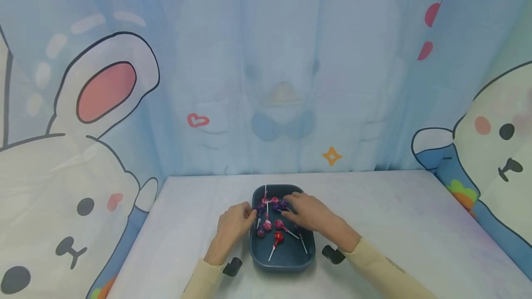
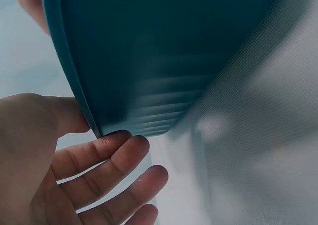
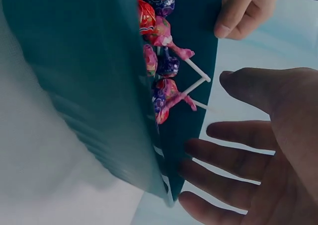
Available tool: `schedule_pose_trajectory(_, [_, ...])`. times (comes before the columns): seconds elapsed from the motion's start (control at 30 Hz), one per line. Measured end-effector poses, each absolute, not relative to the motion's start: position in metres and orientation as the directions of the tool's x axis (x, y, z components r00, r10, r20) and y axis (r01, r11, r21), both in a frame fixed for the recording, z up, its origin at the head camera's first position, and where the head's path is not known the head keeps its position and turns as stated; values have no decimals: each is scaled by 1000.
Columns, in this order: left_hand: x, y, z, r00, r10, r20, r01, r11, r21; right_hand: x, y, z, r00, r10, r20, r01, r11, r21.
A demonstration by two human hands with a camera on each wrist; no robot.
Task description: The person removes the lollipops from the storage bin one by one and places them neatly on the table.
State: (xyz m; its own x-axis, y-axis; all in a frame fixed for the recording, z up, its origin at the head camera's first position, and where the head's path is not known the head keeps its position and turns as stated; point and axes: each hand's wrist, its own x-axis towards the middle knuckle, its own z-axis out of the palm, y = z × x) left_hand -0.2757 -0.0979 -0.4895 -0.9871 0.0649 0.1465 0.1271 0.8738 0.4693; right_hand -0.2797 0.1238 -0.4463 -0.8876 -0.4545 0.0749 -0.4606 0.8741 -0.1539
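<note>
A dark blue-green tray (image 1: pixel 287 264) with rounded corners stands on the white surface, with several wrapped lollipops inside. Among them are a red lollipop (image 1: pixel 278 237) near the middle, a pink one (image 1: pixel 268 225) and a purple one (image 1: pixel 261 232). My left hand (image 1: pixel 234 223) pinches the left rim between thumb and index finger; the left wrist view shows the other fingers (image 2: pixel 144 185) off the wall. Over the far right rim, my right hand (image 1: pixel 311 211) is held with its fingers apart. In the right wrist view its thumb (image 3: pixel 243 86) stands clear of the white sticks.
A white cloth-covered table (image 1: pixel 374 225) surrounds the tray. Behind it hangs a blue curtain (image 1: pixel 282 59) printed with cartoon animals. Dark wrist cameras, one by the left sleeve (image 1: pixel 232 266) and one by the right (image 1: pixel 333 254), sit close to the tray's sides.
</note>
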Motion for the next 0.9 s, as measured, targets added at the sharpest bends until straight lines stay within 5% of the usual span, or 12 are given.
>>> schedule_pose_trajectory(0.9, [-278,-97,-490,-992,62,107,106,871,479,-296,90,-454,-826,-535,-176,-539,842,-28])
